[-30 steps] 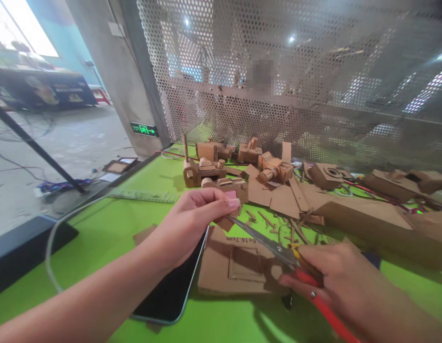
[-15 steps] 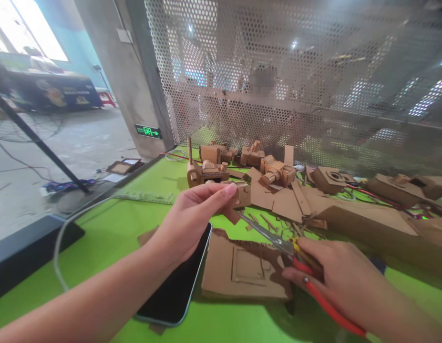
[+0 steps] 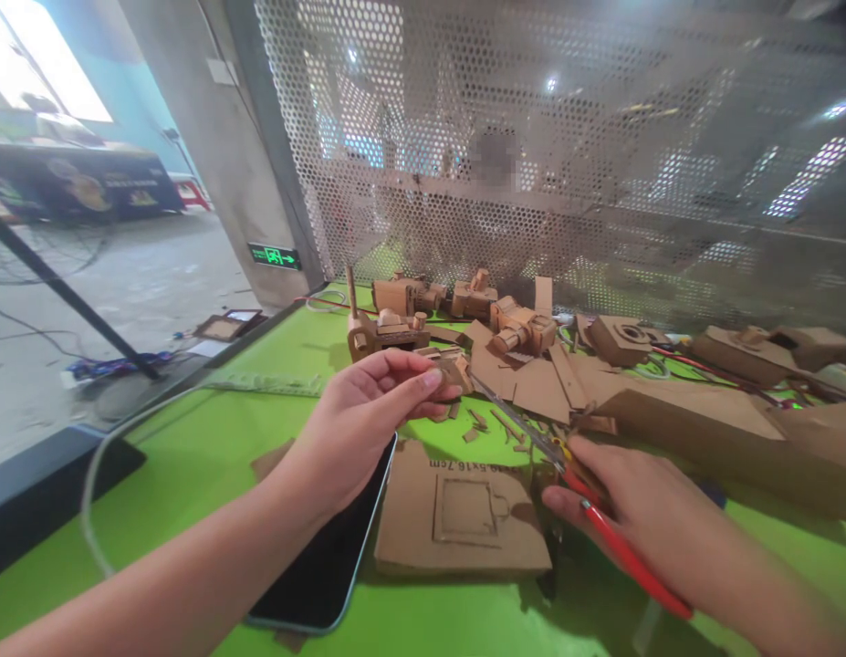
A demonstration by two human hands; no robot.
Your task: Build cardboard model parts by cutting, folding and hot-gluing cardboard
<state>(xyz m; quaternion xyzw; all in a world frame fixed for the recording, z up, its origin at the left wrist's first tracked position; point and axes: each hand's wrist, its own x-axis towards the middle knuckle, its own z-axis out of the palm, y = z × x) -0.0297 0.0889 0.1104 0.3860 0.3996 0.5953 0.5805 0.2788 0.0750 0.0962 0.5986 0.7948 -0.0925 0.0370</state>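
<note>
My left hand (image 3: 358, 433) is closed in a pinch on a small cardboard piece (image 3: 456, 367), held above the table. My right hand (image 3: 659, 506) is wrapped round the red and yellow handles of scissors (image 3: 631, 566). The tips of the metal blades reach the right edge of the cardboard piece; whether they touch it I cannot tell. Below and between my hands lies a thick cardboard block (image 3: 464, 516) with a square outline and printed text on top. A dark-screened tablet or phone (image 3: 327, 557) lies partly beneath my left forearm.
Several cardboard camera-like models (image 3: 522, 324) stand along the back. Thin cardboard offcuts (image 3: 475, 422) are scattered ahead of the block. A long cardboard box (image 3: 696, 443) extends to the right. The perforated metal screen (image 3: 532, 182) rises behind the green table (image 3: 210, 456); a white cable (image 3: 90, 493) crosses its left side.
The cardboard piece has turned and tilted in my left fingers. The scissor tips now sit nearer its upper right edge. The whole view has shifted slightly.
</note>
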